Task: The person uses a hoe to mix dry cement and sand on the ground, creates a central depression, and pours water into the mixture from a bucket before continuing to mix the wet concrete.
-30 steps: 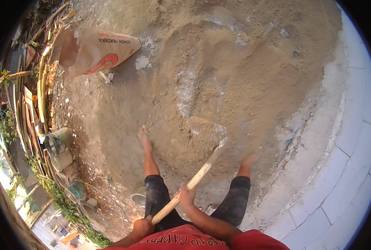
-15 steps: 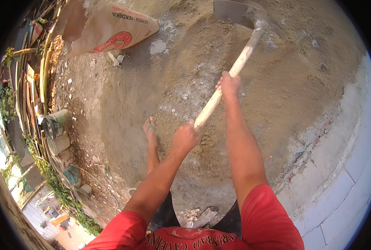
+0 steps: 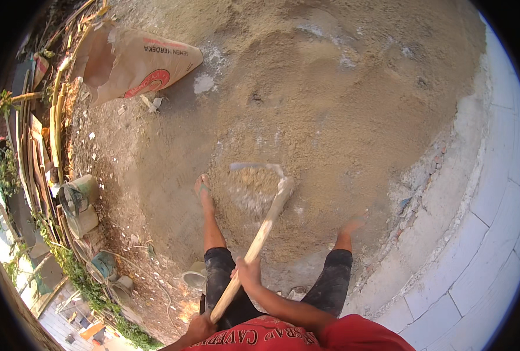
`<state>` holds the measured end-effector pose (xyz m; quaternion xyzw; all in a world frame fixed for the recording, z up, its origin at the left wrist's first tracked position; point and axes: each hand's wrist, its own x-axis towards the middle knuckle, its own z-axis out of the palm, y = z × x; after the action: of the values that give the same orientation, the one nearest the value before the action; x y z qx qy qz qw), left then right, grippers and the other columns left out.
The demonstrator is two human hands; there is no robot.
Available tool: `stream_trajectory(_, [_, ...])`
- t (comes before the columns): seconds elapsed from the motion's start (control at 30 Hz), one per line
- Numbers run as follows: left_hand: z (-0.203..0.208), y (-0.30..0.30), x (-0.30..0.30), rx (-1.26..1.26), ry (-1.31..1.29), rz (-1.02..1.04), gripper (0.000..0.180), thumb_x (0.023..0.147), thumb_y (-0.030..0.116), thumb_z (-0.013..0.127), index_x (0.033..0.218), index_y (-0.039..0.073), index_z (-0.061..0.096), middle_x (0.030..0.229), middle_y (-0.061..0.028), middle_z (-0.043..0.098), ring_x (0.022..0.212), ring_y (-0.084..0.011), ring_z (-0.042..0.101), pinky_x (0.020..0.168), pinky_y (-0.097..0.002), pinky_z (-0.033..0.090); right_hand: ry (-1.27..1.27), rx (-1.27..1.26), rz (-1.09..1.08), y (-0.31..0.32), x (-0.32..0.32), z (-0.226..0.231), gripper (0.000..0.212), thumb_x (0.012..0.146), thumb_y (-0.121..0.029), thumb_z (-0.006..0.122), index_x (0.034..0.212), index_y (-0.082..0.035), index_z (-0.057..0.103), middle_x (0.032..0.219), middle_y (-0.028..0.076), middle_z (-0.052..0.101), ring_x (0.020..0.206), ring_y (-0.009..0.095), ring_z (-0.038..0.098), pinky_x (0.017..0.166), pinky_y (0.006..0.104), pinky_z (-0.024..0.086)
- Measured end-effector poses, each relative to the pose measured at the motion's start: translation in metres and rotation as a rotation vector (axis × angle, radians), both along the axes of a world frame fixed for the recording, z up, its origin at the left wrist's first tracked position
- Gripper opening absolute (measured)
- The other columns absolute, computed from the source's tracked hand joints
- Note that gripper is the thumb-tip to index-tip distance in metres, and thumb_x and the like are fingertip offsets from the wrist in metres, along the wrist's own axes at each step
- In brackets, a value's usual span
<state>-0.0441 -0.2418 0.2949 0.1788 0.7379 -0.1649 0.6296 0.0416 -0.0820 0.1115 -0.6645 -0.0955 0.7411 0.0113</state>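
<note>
A hoe (image 3: 258,237) with a pale wooden handle slants across my front. My left hand (image 3: 201,325) is closed round the handle's near end, close to my hip. Farther up the shaft, my right hand (image 3: 247,273) grips it with wrapped fingers. The hoe's wide metal blade lies between and just ahead of my feet, with a heap of sandy mix (image 3: 253,186) in it, partly blurred. Sand streaked with grey-white powder (image 3: 347,58) spreads over the ground beyond.
A torn brown paper cement bag (image 3: 137,64) lies at the far left. Several dirty buckets (image 3: 80,196) and stacked wooden strips (image 3: 35,140) line the left side. Another bucket (image 3: 195,276) stands beside my left leg. A pale block wall (image 3: 470,257) curves along the right.
Both hands have drawn the hoe back toward my body. Its blade has come from the far sand to near my feet, now carrying mix.
</note>
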Motion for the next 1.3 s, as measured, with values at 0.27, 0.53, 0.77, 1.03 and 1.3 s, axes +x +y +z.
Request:
stream_trajectory(0.27, [-0.068, 0.109, 0.006, 0.203, 0.135, -0.427, 0.024, 0.083, 0.025, 0.067, 0.094, 0.009, 0.052, 0.078, -0.0194, 0.067, 0.072, -0.0408, 0.068, 0.062, -0.0510, 0.054, -0.042, 0.163, -0.429, 0.103, 0.050, -0.024, 0.035, 0.089, -0.005, 0.060, 0.112, -0.002, 0.034, 0.074, 0.008, 0.052, 0.047, 0.021, 0.057, 0.041, 0.0350, 0.050])
stream_trajectory(0.53, [-0.305, 0.369, 0.156, 0.681, 0.152, -0.222, 0.018, 0.087, 0.014, 0.057, 0.103, 0.005, 0.055, 0.084, -0.0235, 0.068, 0.078, -0.0442, 0.067, 0.069, -0.0545, 0.054, -0.327, 0.506, -0.216, 0.422, 0.184, -0.209, 0.026, 0.087, -0.014, 0.059, 0.101, 0.006, 0.049, 0.069, 0.009, 0.054, 0.050, 0.017, 0.054, 0.044, 0.0323, 0.051])
stream_trajectory(0.77, [-0.246, 0.199, 0.151, 0.414, 0.003, -0.350, 0.022, 0.085, 0.014, 0.054, 0.103, 0.003, 0.058, 0.089, -0.0259, 0.068, 0.084, -0.0441, 0.068, 0.074, -0.0525, 0.055, -0.435, 0.161, -0.160, 0.194, 0.205, -0.218, 0.025, 0.091, -0.018, 0.057, 0.086, 0.006, 0.054, 0.062, 0.012, 0.057, 0.044, 0.024, 0.058, 0.041, 0.0382, 0.052])
stream_trajectory(1.03, [0.019, 0.054, -0.013, 0.187, -0.046, -0.662, 0.020, 0.085, 0.022, 0.058, 0.098, 0.006, 0.056, 0.075, -0.0220, 0.068, 0.071, -0.0425, 0.069, 0.064, -0.0558, 0.054, -0.187, 0.038, -0.677, -0.066, 0.092, 0.009, 0.052, 0.085, -0.004, 0.056, 0.126, 0.001, 0.023, 0.072, 0.013, 0.051, 0.045, 0.023, 0.055, 0.043, 0.0392, 0.053])
stream_trajectory(1.3, [-0.165, 0.130, 0.105, 0.598, 0.198, -0.403, 0.030, 0.082, 0.027, 0.068, 0.097, 0.006, 0.053, 0.072, -0.0231, 0.065, 0.069, -0.0454, 0.065, 0.062, -0.0562, 0.052, -0.133, 0.461, -0.294, 0.178, 0.150, -0.061, 0.058, 0.087, -0.006, 0.057, 0.130, 0.011, 0.024, 0.079, 0.017, 0.056, 0.048, 0.022, 0.058, 0.042, 0.0341, 0.050])
